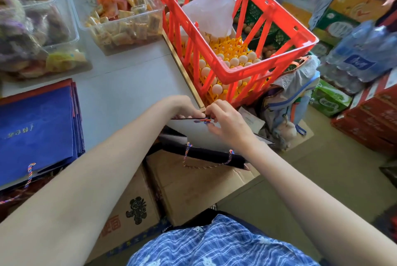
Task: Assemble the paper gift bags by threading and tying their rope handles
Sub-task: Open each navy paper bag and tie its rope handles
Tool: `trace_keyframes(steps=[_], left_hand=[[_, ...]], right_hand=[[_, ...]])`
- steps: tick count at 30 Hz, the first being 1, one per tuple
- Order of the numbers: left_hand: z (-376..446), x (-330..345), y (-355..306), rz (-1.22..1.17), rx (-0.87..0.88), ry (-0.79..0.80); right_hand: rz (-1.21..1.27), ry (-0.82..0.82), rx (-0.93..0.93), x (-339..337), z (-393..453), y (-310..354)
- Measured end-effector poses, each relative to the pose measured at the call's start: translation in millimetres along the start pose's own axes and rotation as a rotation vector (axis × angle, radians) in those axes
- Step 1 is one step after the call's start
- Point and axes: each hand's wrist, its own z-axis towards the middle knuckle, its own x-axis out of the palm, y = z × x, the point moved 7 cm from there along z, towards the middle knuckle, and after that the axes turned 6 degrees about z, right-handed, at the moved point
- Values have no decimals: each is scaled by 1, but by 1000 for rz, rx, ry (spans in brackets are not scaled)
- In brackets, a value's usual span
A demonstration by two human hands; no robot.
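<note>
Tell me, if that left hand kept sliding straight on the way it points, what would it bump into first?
Probably the right hand: the left hand points rightward along the top edge of the open dark paper gift bag, and the two nearly meet at the multicoloured rope end. Beyond stands the orange plastic crate, though depth is unclear.

The hands [206, 115] hide the rope end [205, 120]; its knot is unclear.

Pretty cramped on the right: the tall orange plastic slatted crate [225, 35] of eggs sits just beyond both hands. The stack of flat blue paper bags [38, 132] blocks the left. Open lane is the bare white worktop [129, 85] between them, up to the clear plastic snack tubs [122, 16].
</note>
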Motion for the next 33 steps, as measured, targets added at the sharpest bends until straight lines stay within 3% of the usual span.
trace_keyframes(steps=[2, 7, 11, 17, 20, 23, 27, 33], left_hand=[[-1, 8, -1, -175, -3, 69], [-4, -15, 7, -188, 58, -502], [-5, -14, 30, -390, 7, -739], [3, 0, 70, -833, -88, -756], [5, 4, 81, -916, -139, -746], [5, 4, 91, -1077, -185, -745], [3, 7, 79, -1064, -164, -777], [5, 5, 70, -1154, -150, -752]], right_hand=[[-20, -66, -15, -1, -3, 2], [11, -75, 34, 1, -12, -4], [67, 11, 146, 12, -18, -9], [180, 57, 292, 19, -17, -17], [310, -57, 325, 4, -16, -24], [281, -144, 350, -15, -19, -37], [110, 79, 388, -18, -20, -53], [-132, 273, 412, -18, -18, -69]])
